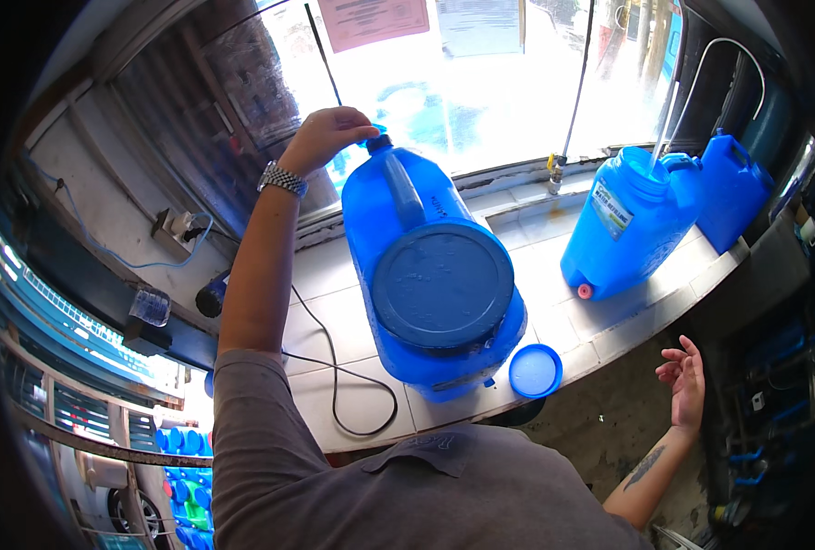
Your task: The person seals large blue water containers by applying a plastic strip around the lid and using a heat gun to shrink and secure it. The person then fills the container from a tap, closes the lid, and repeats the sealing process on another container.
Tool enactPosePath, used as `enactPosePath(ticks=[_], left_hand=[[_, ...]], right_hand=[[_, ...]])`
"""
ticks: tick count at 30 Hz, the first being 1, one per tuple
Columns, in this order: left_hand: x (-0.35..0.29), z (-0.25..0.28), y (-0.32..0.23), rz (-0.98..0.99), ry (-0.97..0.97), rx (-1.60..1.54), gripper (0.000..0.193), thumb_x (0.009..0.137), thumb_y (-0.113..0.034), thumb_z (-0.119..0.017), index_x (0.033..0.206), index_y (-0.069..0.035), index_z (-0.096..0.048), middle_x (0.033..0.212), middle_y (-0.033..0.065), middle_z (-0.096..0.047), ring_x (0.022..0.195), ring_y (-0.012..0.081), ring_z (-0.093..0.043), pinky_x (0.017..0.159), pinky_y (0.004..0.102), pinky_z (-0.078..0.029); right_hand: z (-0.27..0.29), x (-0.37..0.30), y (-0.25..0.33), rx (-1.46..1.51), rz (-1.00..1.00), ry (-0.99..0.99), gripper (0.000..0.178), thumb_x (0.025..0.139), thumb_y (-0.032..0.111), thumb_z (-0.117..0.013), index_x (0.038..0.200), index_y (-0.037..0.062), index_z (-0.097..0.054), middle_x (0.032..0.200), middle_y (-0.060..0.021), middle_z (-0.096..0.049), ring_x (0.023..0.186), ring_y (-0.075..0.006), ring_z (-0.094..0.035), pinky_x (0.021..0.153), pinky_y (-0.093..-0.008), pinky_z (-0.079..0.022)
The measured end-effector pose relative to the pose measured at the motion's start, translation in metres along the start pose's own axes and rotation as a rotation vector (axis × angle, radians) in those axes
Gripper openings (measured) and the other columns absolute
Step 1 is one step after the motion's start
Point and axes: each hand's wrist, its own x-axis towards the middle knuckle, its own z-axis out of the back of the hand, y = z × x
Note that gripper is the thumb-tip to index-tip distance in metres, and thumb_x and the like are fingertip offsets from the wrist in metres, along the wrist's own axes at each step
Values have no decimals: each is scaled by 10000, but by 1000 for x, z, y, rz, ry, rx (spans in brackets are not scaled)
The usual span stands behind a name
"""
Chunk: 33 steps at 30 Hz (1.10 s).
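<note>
A large blue water jug (362,247) stands on the white tiled counter in front of me. It has a dark round lid (442,286) and a moulded handle (402,188). My left hand (334,136) reaches over to its far end, fingers closed on a small blue cap (377,131) at the black neck there. Part of that cap is hidden by the fingers. Out to the right, my right hand (684,385) hangs in the air beyond the counter's edge, fingers apart and holding nothing. A loose round blue lid (536,370) lies beside the jug.
An uncapped blue jug (629,225) stands at right with a thin white tube in its mouth. Behind it is another blue container (736,192). A black cable (335,367) loops over the tiles (311,335). A valve (556,172) sits by the bright window.
</note>
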Motion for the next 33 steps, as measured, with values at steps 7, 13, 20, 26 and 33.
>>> enactPosePath(ticks=[7,13,20,26,33], left_hand=[[9,-14,1,49,27,128,375,898,-348,-634,1045,-10,-702,939,132,-714,860,191,-688,814,322,-540],[8,-19,17,184,116,-1,618,856,-490,-649,1209,14,-599,1040,213,-674,946,282,-679,855,365,-537],[-6,-33,30,257,5,-749,569,873,-402,-655,1268,-20,-507,1181,190,-595,1038,255,-621,858,331,-533],[-9,-45,42,242,36,-928,502,808,-269,-749,1183,2,-556,1066,164,-627,940,218,-647,829,316,-552],[-27,-46,37,174,-74,-857,679,791,-393,-758,1306,-26,-508,1193,216,-583,1107,298,-588,942,401,-499]], right_hand=[[-18,9,-10,-6,-8,33,624,926,476,-550,1359,50,-411,1086,-83,-619,802,-109,-593,738,-245,-461],[-22,-1,-18,13,-12,35,631,925,479,-550,1360,46,-405,1085,-86,-619,805,-119,-597,730,-249,-466],[-30,-16,-22,51,-45,31,576,948,424,-536,1360,45,-404,1095,-89,-618,815,-122,-597,743,-252,-464],[-47,-17,-24,57,-45,82,541,958,402,-526,1349,45,-416,1086,-88,-623,824,-130,-602,742,-250,-459],[-117,-26,-39,-360,-503,435,413,970,275,-529,1322,75,-449,1030,-71,-628,784,-120,-604,703,-242,-459]])
